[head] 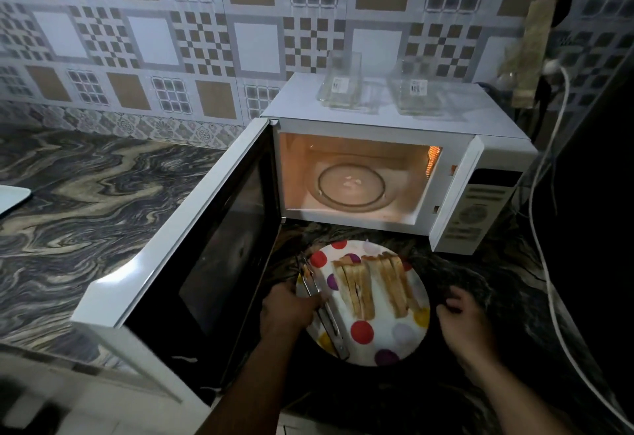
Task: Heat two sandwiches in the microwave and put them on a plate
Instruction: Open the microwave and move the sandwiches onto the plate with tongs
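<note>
Two sandwiches (374,288) lay on the dotted plate (404,335) before the microwave (394,119) | door (192,246) swung open at 9 o'clock | left hand (288,311) pinched tongs (322,307) | right hand (463,318) loosely curled, holding nothing, at 3 o'clock | glass dishes (377,88) on top

You face a tiled wall (171,40) across the upper frame: grey, tan and white squares, checkered panels, a floral border band along its base. Below it, at left and centre, runs a swirled grey-and-tan marble countertop (85,194). A white object's corner (12,197) shows at the far left edge. The right side is dark; a white cable (542,263) hangs down from a wall plug (552,65) at upper right. Room light is dim.
</note>
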